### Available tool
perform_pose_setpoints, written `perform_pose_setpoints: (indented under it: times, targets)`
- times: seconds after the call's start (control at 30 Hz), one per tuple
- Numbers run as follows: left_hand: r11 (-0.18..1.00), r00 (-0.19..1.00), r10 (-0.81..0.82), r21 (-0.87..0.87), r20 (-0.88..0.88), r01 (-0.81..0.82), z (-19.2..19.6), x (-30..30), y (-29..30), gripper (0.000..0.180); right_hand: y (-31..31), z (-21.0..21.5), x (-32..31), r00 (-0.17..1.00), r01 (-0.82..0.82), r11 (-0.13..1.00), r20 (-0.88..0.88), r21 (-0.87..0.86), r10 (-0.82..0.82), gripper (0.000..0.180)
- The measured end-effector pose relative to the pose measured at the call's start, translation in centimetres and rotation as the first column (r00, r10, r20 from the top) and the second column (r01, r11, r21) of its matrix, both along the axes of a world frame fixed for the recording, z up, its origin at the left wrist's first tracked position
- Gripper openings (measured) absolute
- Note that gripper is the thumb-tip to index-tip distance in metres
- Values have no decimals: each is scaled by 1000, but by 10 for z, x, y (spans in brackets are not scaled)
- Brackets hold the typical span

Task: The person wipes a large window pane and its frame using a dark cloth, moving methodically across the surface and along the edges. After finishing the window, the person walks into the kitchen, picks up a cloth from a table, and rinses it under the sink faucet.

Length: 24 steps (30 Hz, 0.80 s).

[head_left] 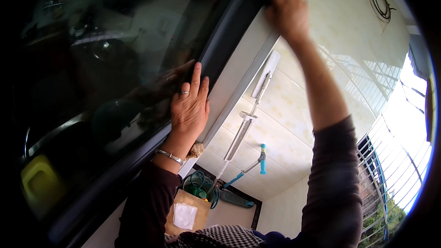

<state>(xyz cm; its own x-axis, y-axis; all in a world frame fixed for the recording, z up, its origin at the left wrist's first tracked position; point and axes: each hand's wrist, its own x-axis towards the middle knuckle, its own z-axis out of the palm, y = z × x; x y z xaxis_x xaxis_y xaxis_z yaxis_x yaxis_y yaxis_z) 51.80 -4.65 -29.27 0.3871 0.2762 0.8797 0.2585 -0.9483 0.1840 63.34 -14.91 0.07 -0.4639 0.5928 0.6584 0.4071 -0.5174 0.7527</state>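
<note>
My left hand (190, 105) lies flat with its fingers stretched out, against the edge of a dark-framed window (234, 23). It wears a ring and a bracelet (170, 156). Higher up, my right hand (288, 14) is raised to the upper part of the same frame. Its fingers are curled and blurred by motion. Something dark shows at the fingertips, but I cannot make out what it is. The dark window glass (133, 23) fills the left side, with reflections in it.
A white flat mop (248, 117) leans on the tiled wall (289, 133). Below stand a blue-handled scooter (248, 172), a bucket with a green hose (197, 183) and a board with white paper (185, 216). A coiled cable (380, 3) hangs upper right; window bars (390, 165) stand right.
</note>
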Motion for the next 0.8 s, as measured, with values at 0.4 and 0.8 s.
perform_pose_setpoints:
  times: [0.4,0.8]
  targets:
    - [997,976,65,18,206,-71,29,34,3,68,23,41,4,989,143,988,39,62,-146,33]
    - [978,961,154,105,230,-182,22,43,8,71,48,83,1,954,295,949,15,112,-299,29]
